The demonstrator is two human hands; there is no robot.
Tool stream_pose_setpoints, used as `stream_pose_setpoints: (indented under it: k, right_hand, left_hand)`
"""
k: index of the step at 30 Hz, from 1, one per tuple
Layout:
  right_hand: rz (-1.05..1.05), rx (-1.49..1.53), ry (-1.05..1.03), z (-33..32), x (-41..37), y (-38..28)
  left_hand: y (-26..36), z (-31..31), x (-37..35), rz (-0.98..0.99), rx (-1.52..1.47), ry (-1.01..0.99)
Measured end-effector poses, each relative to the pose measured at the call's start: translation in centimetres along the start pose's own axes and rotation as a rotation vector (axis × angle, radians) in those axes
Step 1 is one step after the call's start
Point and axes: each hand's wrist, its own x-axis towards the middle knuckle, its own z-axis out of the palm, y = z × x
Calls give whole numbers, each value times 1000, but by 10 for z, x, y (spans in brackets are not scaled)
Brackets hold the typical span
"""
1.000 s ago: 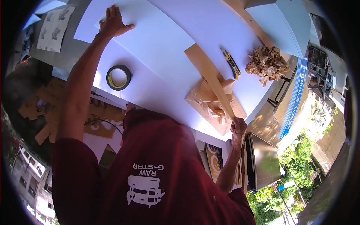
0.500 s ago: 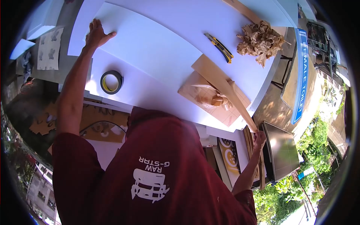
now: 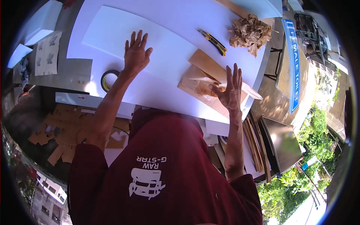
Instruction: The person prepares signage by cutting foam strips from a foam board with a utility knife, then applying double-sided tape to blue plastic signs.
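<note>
My left hand is over the white sheet, fingers spread and nothing held. My right hand, also with its fingers apart, is over the brown backing paper and the clear-wrapped piece on the white table. Whether it touches them I cannot tell. A roll of black tape lies beside my left forearm, which partly hides it. The yellow and black cutter lies beyond my right hand, close to a crumpled brown paper ball.
Brown strips and a dark glossy panel stand at the table's right side. A blue sign reading FEMALE TOILET is farther right. Cut brown sheets lie low at the left. A patterned paper is at the far left.
My left hand has moved right along the sheet. My right hand has let go of the brown strip's end and moved up over the table. The strip's near end has shifted.
</note>
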Motion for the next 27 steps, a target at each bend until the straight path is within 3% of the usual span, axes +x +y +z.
stream_pose_setpoints:
  k: [4, 6, 9, 10, 13, 14, 17, 27]
  right_hand:
    - [-28, 27, -179, 65, 13, -48]
    - [7, 32, -184, 78, 16, -58]
    - [-100, 81, -190, 100, 10, -42]
    - [-205, -35, -41, 100, 12, -39]
    - [-211, 74, -279, 92, 20, -31]
    - [-272, 84, -203, 86, 17, -28]
    - [-326, 61, -291, 71, 12, -10]
    - [-474, 121, -234, 46, -52, 102]
  left_hand:
    - [86, 41, -20, -2, -64, 38]
    - [102, 61, -17, -9, -70, 73]
    - [116, 81, -12, -74, -3, 124]
    - [116, 87, -11, -90, 44, 122]
    - [119, 91, -11, -99, 143, 107]
    - [119, 92, -11, -114, 182, 82]
    - [118, 94, -10, -106, 247, 98]
    - [117, 97, -10, -59, 286, 181]
